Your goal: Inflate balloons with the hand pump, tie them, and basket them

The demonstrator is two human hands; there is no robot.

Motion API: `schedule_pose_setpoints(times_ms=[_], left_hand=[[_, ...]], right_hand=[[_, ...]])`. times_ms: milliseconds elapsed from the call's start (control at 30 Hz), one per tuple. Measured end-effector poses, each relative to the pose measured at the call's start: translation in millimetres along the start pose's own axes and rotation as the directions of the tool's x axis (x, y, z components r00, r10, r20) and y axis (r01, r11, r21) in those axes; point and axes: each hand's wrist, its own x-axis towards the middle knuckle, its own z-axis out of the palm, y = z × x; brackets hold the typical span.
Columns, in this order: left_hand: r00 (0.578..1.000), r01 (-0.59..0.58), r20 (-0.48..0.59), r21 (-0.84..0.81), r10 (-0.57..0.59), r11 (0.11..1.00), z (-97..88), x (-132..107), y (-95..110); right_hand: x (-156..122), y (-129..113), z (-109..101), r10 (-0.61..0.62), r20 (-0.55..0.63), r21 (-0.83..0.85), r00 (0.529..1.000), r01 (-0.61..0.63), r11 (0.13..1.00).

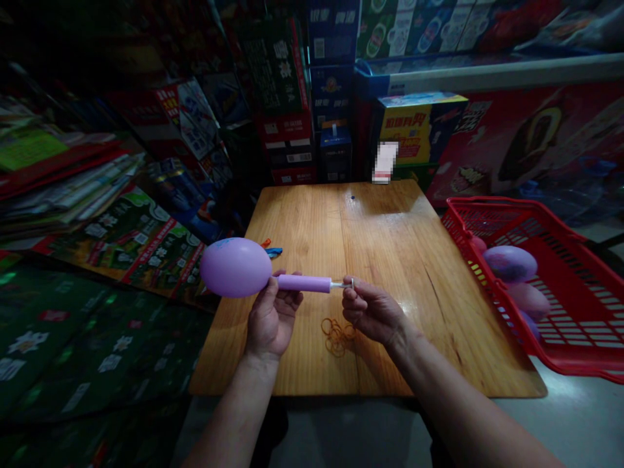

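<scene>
A purple hand pump (306,284) lies level between my hands, above the wooden table. On its left end sits an inflated purple balloon (236,267). My left hand (273,315) is closed around the spot where the balloon's neck meets the pump. The fingers of my right hand (370,305) grip the handle at the pump's right end, and a short length of the pale rod shows. Below lie several orange rubber bands (336,337) in a loose heap. Uninflated balloons (273,251), blue and orange, rest near the table's left edge, behind the inflated one.
The wooden table (312,221) spans the middle. A red basket (580,354) holding inflated balloons (511,262) stands at its right side. Stacked cartons (287,140) rise behind the far edge; green cases (73,351) and a pile of papers (63,179) crowd the left.
</scene>
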Motion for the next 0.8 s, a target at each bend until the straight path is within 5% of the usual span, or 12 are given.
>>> schedule_pose_setpoints(times_ms=[133,367,633,800], left_hand=[[0.996,-0.079,-0.047,-0.003,0.079,0.997,-1.1,3.8,5.8],[0.998,0.055,0.008,-0.005,-0.055,0.998,1.0,-3.4,-19.6],[0.997,-0.067,-0.049,-0.013,0.066,0.998,-6.6,11.0,7.4],[1.0,0.007,0.002,0.027,-0.008,1.0,-5.1,1.5,-8.7]], right_hand=[[-2.7,-8.4,1.0,-0.057,0.006,0.062,0.998,0.057,0.996],[9.8,16.9,-4.3,0.033,-0.05,0.088,0.998,-0.028,0.996],[-1.7,-15.3,-3.2,-0.045,0.015,0.122,0.999,0.043,0.992],[3.3,10.2,-5.1,0.031,-0.056,0.046,0.998,-0.028,0.999]])
